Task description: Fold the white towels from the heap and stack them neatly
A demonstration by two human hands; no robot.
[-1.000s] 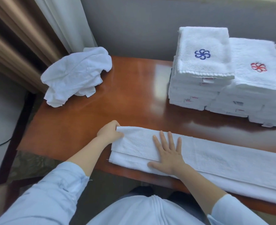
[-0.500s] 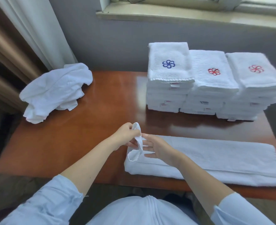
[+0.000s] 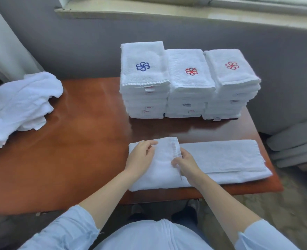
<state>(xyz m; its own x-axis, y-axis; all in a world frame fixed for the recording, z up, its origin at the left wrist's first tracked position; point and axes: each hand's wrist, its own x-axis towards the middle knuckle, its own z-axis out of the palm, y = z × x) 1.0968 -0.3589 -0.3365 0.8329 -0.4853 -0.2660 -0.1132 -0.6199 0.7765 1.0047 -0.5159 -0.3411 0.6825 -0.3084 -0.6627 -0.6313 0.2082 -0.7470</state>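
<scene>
A long white towel [image 3: 221, 157] lies folded lengthwise along the table's near edge. Its left end is turned over to the right as a flap [image 3: 164, 150]. My left hand [image 3: 141, 156] pinches the flap's far corner, and my right hand [image 3: 186, 163] grips its hemmed edge near the front. The heap of loose white towels [image 3: 19, 107] sits at the table's left end. Three stacks of folded towels stand at the back: one with a blue emblem [image 3: 143, 78], two with red emblems [image 3: 189, 82] [image 3: 232, 78].
The brown wooden table [image 3: 77, 141] ends just right of the long towel. A grey wall and a window sill [image 3: 149, 11] rise behind the stacks. Grey cushions [image 3: 297, 145] lie on the floor at the right. A curtain [image 3: 3, 42] hangs at the left.
Earlier both hands pressed the towel's left end flat. They then lifted that end and have carried it rightward, laying it over as a flap. The view has shifted right.
</scene>
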